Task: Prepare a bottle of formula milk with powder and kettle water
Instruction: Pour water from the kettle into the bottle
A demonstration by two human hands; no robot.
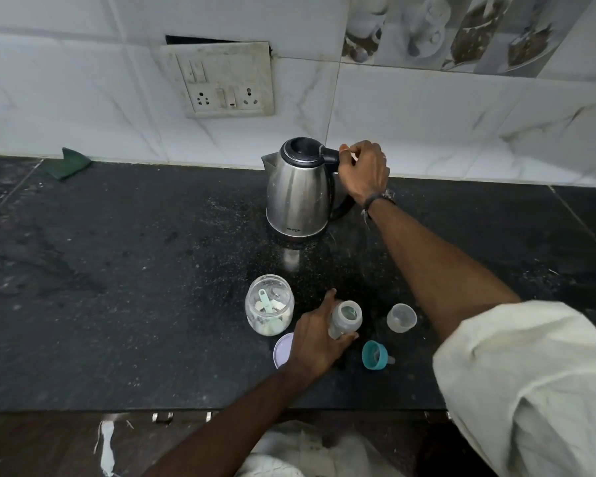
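On counter: right hand grips kettle handle; left hand holds bottle.

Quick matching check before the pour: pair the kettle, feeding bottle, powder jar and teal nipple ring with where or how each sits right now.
Things:
1. kettle
2. feeding bottle
3. powder jar
4. teal nipple ring

States:
A. lying on the counter near the front edge, untouched
B. open, with a green scoop inside
C. gripped by the left hand, top open
D. standing near the wall, its handle held by the right hand

Pairs: 1-D, 2-C, 3-B, 4-A
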